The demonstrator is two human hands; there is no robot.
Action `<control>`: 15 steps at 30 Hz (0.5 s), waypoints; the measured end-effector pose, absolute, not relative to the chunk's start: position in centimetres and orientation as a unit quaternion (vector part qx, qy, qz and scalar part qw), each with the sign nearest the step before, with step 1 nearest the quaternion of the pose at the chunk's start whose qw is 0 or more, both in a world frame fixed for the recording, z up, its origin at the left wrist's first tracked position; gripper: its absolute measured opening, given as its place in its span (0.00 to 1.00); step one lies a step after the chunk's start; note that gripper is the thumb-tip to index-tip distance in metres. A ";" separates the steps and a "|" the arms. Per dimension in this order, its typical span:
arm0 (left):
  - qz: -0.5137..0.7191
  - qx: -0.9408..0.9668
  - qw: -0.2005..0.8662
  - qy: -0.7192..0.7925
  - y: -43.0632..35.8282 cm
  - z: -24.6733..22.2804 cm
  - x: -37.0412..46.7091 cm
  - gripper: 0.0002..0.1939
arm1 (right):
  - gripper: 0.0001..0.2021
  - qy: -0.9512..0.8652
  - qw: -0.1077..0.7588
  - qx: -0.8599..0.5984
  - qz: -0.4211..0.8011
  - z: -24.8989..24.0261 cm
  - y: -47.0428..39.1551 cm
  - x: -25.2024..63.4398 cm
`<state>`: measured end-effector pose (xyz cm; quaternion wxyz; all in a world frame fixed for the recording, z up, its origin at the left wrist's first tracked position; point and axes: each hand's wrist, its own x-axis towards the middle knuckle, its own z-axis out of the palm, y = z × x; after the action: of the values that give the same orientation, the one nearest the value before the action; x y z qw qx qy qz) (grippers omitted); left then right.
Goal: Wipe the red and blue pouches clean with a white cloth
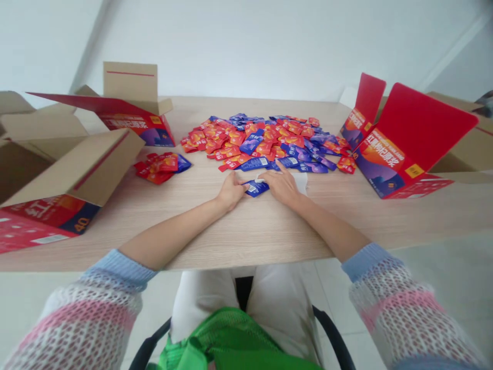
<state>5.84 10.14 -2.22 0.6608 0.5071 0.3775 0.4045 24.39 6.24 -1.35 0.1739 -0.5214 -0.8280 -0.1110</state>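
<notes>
A blue sachet point(257, 188) lies on the table in front of me. My left hand point(232, 192) pinches its left end between thumb and fingers. Over the sachet's right end is my right hand point(283, 184), its fingers closed on a white tissue point(301, 181). Part of the tissue shows at the fingertips and part spreads out right of the hand. Just beyond both hands is a large loose pile of red and blue sachets point(265, 141). Off to the left lies a smaller group of red sachets point(159, 167) with a blue one at its edge.
Open printed cartons stand on both sides: one at near left point(73, 180), one at far left point(134, 121), one at right point(396, 149) and another behind it point(356, 121). The table's front edge point(246, 264) runs above my lap. A white wall rises behind the table.
</notes>
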 end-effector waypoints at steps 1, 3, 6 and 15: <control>0.402 0.499 0.658 0.395 10.1 -2.2 5.9 0.39 | 0.19 -0.831 0.185 -0.514 -0.105 -1.4 6.2 24.2; 0.398 0.479 0.652 0.432 10.1 -2.1 5.9 0.34 | 0.18 -0.836 0.204 -0.501 -0.087 -1.3 6.1 23.8; 0.400 0.471 0.640 0.456 10.3 -2.0 5.9 0.28 | 0.16 -0.838 0.218 -0.498 -0.054 -0.9 5.7 23.1; 0.415 0.479 0.618 0.465 11.1 -2.7 6.1 0.20 | 0.16 -0.862 0.241 -0.446 0.033 -0.6 3.5 21.6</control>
<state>6.12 11.08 -2.71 0.6178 0.4788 0.4654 0.4154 21.56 3.52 -0.61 0.2409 -0.4456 -0.8616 0.0328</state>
